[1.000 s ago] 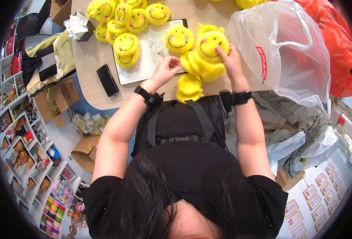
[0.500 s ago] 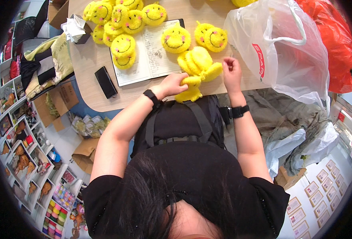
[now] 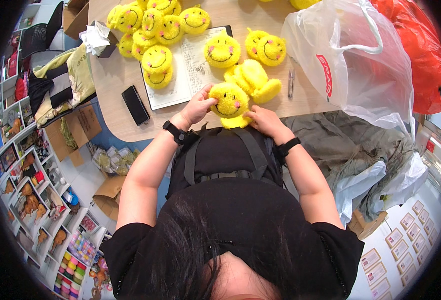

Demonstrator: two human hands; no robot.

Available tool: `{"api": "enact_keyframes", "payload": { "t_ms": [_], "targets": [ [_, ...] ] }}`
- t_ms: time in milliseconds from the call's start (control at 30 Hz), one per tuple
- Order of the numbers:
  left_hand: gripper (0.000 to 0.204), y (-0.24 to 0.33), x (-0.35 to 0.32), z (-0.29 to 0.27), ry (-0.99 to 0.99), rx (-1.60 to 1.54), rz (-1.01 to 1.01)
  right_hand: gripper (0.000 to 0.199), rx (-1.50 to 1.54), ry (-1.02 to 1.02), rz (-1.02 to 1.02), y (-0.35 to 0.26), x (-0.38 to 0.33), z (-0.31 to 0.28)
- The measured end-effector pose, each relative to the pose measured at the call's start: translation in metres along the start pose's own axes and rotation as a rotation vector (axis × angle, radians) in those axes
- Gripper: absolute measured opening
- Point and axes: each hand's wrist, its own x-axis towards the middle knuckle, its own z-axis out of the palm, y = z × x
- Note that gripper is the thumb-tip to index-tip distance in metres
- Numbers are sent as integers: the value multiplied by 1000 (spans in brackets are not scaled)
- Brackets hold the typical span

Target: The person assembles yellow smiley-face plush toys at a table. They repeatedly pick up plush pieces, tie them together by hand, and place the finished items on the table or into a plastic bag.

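Observation:
A fluffy yellow smiley plush (image 3: 229, 100) is at the table's front edge, its face turned up. My left hand (image 3: 198, 106) grips its left side between thumb and fingers. Below the face sticks out another fluffy yellow part (image 3: 235, 121); whether it belongs to the same plush I cannot tell. My right hand (image 3: 265, 120) pinches at the right end of that part, fingers closed. Just behind lies a pile of yellow plush pieces (image 3: 253, 80) with no faces showing. Another smiley plush (image 3: 222, 51) rests partly on an open notebook (image 3: 173, 92).
More smiley plushes (image 3: 170, 29) are heaped at the back left. A black phone (image 3: 135, 105) lies at the left, a slim metal tool, perhaps thread snips (image 3: 291, 82), at the right. A white plastic bag (image 3: 350, 65) and a red bag (image 3: 420, 65) stand far right.
The smiley face has come into view in my left hand. My right hand has moved down and left from the table's right side onto the yellow part; the slim tool now shows there.

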Motion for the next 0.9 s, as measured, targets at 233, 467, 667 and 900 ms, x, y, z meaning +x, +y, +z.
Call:
{"api": "enact_keyframes", "payload": {
  "t_ms": [233, 467, 667, 900],
  "targets": [
    [52, 3, 0, 0, 11, -181, 4, 30, 396, 272, -199, -1, 4, -20],
    [61, 12, 9, 10, 22, -65, 105, 29, 814, 133, -59, -8, -3, -61],
    [68, 13, 23, 16, 283, 66, 241, 31, 970, 253, 252, -13, 5, -71],
    [39, 27, 28, 11, 204, 586, 349, 40, 1203, 399, 131, -8, 21, -80]
  ]
}}
